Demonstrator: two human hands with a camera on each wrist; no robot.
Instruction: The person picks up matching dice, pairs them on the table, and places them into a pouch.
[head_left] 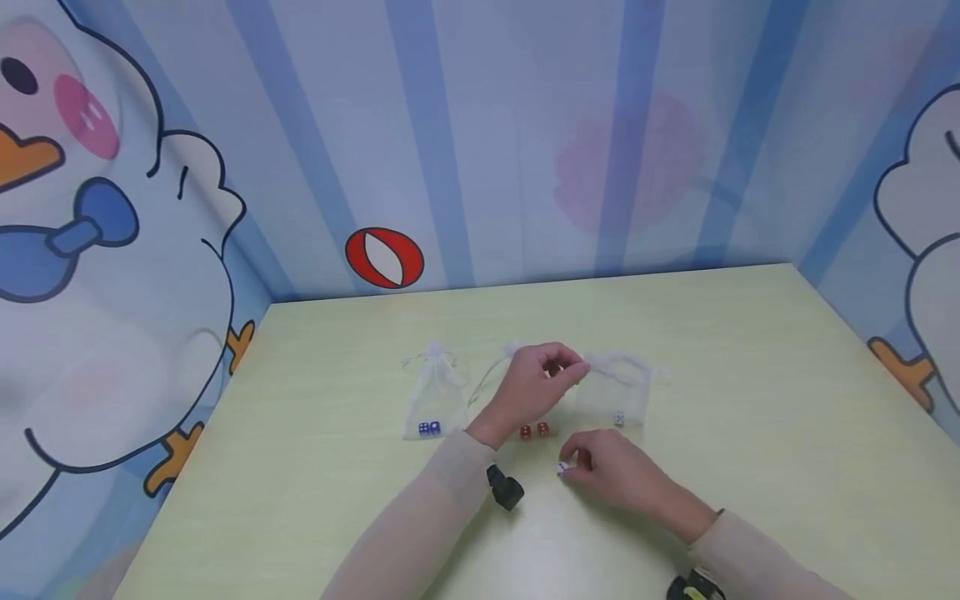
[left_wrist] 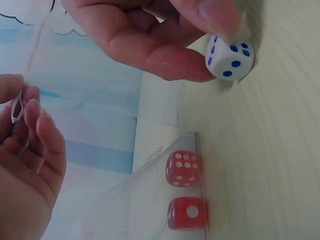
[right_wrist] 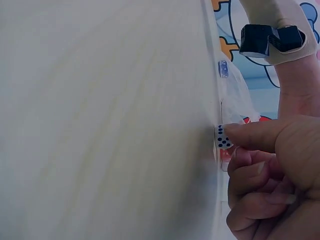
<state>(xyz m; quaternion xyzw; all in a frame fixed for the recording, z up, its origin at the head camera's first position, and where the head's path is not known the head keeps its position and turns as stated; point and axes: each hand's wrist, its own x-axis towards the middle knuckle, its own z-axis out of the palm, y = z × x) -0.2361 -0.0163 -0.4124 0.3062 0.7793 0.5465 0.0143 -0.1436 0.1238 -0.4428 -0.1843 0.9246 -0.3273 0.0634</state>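
Observation:
Between the thumb and finger of my right hand (head_left: 618, 471) is a white die (left_wrist: 231, 59) with blue pips, close to the tabletop. My left hand (head_left: 528, 383) reaches across the middle bag and pinches the mouth end of the right-hand sheer white drawstring bag (head_left: 611, 387). A loop of its pale cord (left_wrist: 17, 110) shows at the left fingers in the left wrist view. Low in this bag lies another white die (head_left: 618, 418). The middle bag (left_wrist: 145, 172), partly hidden by my left forearm in the head view, holds two red dice (left_wrist: 182, 168).
On the left of the table (head_left: 322, 367) lies a third sheer bag (head_left: 435, 387) with two blue dice (head_left: 429, 428) at its bottom. Printed walls (head_left: 510, 150) rise at the back and both sides. Each wrist carries a small black camera (head_left: 506, 490).

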